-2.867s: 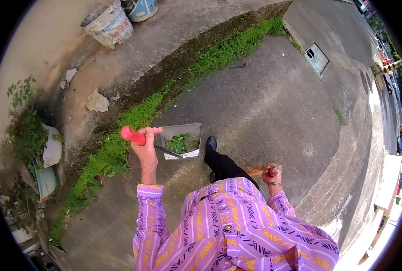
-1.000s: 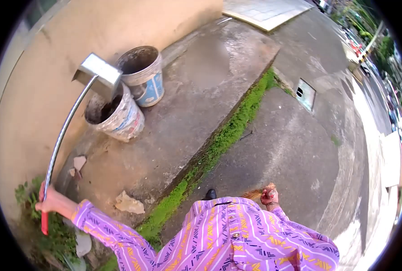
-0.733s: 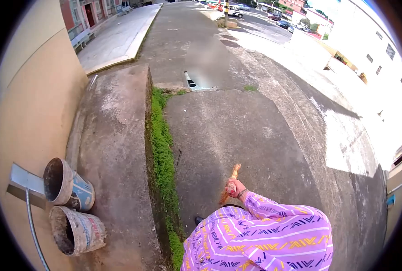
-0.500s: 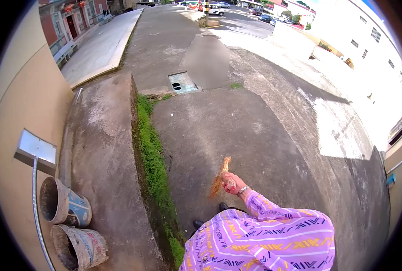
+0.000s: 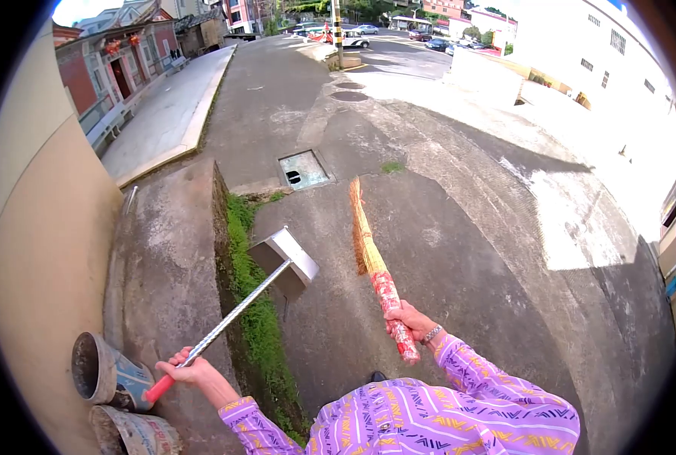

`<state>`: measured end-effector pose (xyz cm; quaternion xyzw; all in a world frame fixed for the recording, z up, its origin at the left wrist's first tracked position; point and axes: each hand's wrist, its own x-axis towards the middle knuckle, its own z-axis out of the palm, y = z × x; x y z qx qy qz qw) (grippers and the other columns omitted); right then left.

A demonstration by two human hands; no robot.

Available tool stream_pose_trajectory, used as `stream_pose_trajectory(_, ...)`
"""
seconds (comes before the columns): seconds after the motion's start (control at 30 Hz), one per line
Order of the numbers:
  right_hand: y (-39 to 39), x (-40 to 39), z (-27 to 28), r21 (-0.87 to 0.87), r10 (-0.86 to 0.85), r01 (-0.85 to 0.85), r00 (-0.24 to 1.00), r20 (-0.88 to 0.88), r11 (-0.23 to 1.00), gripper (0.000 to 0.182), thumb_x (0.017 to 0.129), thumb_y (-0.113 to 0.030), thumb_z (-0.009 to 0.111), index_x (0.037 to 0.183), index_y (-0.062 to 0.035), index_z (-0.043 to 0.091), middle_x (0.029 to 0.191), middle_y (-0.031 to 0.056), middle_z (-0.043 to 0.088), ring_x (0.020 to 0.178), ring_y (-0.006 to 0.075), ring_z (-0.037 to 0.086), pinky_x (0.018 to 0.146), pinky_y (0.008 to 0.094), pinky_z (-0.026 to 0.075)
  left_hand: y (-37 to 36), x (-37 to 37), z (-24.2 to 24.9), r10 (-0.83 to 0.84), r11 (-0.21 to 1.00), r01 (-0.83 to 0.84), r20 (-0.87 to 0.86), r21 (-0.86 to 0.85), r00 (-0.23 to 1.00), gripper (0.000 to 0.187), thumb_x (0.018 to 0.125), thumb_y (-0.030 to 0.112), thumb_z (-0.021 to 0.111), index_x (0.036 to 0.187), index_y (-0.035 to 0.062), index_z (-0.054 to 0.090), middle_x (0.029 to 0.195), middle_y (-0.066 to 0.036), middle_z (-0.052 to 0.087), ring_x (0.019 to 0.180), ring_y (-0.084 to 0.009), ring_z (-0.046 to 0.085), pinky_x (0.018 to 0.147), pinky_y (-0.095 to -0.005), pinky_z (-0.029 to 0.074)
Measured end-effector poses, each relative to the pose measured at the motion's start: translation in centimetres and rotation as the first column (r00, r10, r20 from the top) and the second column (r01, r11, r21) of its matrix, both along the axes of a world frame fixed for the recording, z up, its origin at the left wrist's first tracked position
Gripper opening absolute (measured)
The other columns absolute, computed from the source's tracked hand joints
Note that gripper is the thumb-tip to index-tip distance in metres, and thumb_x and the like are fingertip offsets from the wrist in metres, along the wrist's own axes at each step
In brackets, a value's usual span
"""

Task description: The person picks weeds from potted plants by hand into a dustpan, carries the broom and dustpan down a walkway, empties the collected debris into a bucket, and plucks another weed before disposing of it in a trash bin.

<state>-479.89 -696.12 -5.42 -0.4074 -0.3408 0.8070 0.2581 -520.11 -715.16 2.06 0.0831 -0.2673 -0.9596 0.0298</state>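
Note:
My left hand (image 5: 186, 367) is closed around the red grip of a long-handled metal dustpan (image 5: 292, 256). Its pan is raised over the green strip of plants and the paving, its silver shaft slanting up to the right. In my right hand (image 5: 408, 322) is a straw broom (image 5: 368, 254), gripped on its red-and-white wrapped handle. The bristle end points forward, away from me. Broom and dustpan are apart. A metal watch band circles my right wrist.
Two dirty buckets (image 5: 125, 375) stand by the wall at lower left. A raised concrete ledge (image 5: 167, 250) edged with green plants (image 5: 258, 318) runs forward. Ahead are a square metal cover (image 5: 304, 170) and a striped pole (image 5: 337, 34).
My left hand has come into view with the dustpan, which was beside the wall at the left edge. The broom has swung to point forward, and the view has tilted up slightly.

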Motion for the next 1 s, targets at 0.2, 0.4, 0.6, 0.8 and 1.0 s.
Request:
stream_pose_trajectory(0.2,-0.2,5.2,-0.6,-0.056,0.059,-0.055,0.996,0.068,0.997,0.027,0.073,-0.013,0.058,0.092,-0.0026,0.042,0.07,0.0071,0.051,0.05,0.0162,0.053,0.042,0.0263,0.046,10.5,7.5,0.4,-0.241,0.965,0.239,-0.002,-0.105,0.971,0.042,0.082,0.039,0.051,0.055,0.0154,0.03,0.045,0.003,0.028,0.043,-0.0096,0.031,0.046,-0.0226,0.029)
stream_pose_trajectory(0.4,1.3,15.1,-7.6,-0.601,-0.617,0.251,0.573,-0.54,0.759,0.032,0.075,-0.013,0.049,0.104,-0.0004,0.044,0.075,0.005,0.048,0.061,0.0135,0.048,0.05,0.0218,0.043,10.0,6.4,-2.2,-0.228,0.968,0.228,0.015,-0.106,0.974,0.038,0.081,0.036,0.054,0.057,0.0161,0.033,0.043,0.005,0.03,0.039,-0.0073,0.029,0.041,-0.022,0.028)
stream_pose_trajectory(0.6,0.4,22.7,-11.4,-0.421,-0.808,0.692,0.535,-0.249,0.587,0.01,0.075,-0.011,0.056,0.078,-0.0087,0.046,0.064,0.0046,0.049,0.058,0.0178,0.052,0.051,0.0294,0.048,9.1,7.3,-3.6,-0.162,0.976,0.164,0.027,-0.142,0.986,0.043,0.083,0.039,0.05,0.054,0.014,0.03,0.045,0.004,0.028,0.04,-0.0097,0.028,0.043,-0.0242,0.03)
stream_pose_trajectory(0.8,-4.4,23.3,-10.7,-0.403,-0.807,0.746,0.59,0.031,0.53,0.022,0.071,-0.007,0.057,0.086,-0.0064,0.041,0.065,0.0075,0.049,0.055,0.0201,0.052,0.048,0.0324,0.049,10.6,8.5,-5.0,-0.258,0.944,0.256,0.019,-0.21,0.966,0.044,0.084,0.038,0.047,0.051,0.0137,0.032,0.043,0.002,0.032,0.042,-0.0118,0.033,0.05,-0.0261,0.035)
stream_pose_trajectory(1.0,-5.0,19.0,-10.5,-0.547,-0.518,0.494,0.846,0.125,0.676,0.028,0.076,-0.015,0.055,0.095,-0.0058,0.038,0.065,0.0065,0.049,0.053,0.0157,0.051,0.044,0.0251,0.047,15.3,13.3,-7.5,-0.404,0.881,0.402,0.048,-0.248,0.914,0.039,0.083,0.037,0.051,0.056,0.0148,0.034,0.046,0.003,0.031,0.046,-0.0101,0.031,0.053,-0.0259,0.032)
